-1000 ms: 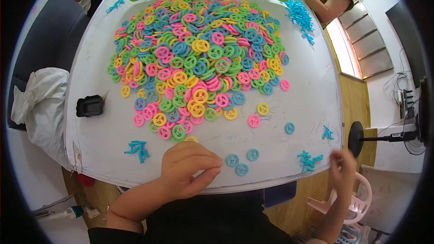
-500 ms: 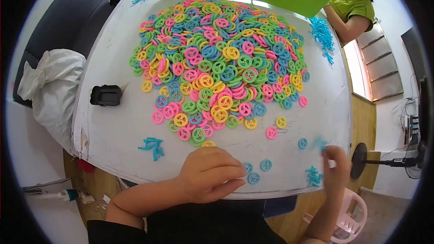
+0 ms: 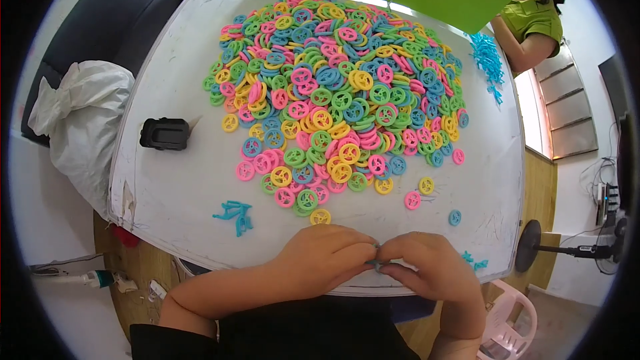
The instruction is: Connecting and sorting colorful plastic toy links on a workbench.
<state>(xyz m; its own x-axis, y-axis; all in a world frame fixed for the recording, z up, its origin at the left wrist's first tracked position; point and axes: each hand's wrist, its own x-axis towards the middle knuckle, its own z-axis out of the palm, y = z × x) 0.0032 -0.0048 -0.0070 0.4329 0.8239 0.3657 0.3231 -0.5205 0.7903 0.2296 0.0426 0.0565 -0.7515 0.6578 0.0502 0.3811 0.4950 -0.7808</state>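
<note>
Basically, a small turquoise plastic piece (image 3: pixel 377 265) is pinched between thumb and fingertips of the left hand (image 3: pixel 328 261) and right hand (image 3: pixel 433 265), brought together just above the near edge of the white table (image 3: pixel 200 183); mostly covered by the fingers, so wheel or stick cannot be told. Both grips read as firm fingertip pinches, palms not used. Piece judged very light, stiff, a bit slick, not fragile under finger force, though thin parts might bend or snap if twisted; best held at the outer ends or rim, between thumb and index. Just beside the right hand, turquoise forked sticks (image 3: pixel 475 263) are partly hidden; another cluster of turquoise sticks (image 3: pixel 235 217) is left of the left hand. A yellow spoked wheel (image 3: pixel 321 217) is seen near the left knuckles; a pink spoked wheel (image 3: pixel 413 200) and a blue spoked wheel (image 3: pixel 455 217) lie apart, beyond the right hand. Farther out, a mixed-colour wheel pile (image 3: pixel 340 100) is heaped, with a black tray (image 3: pixel 164 135) to its left.
</note>
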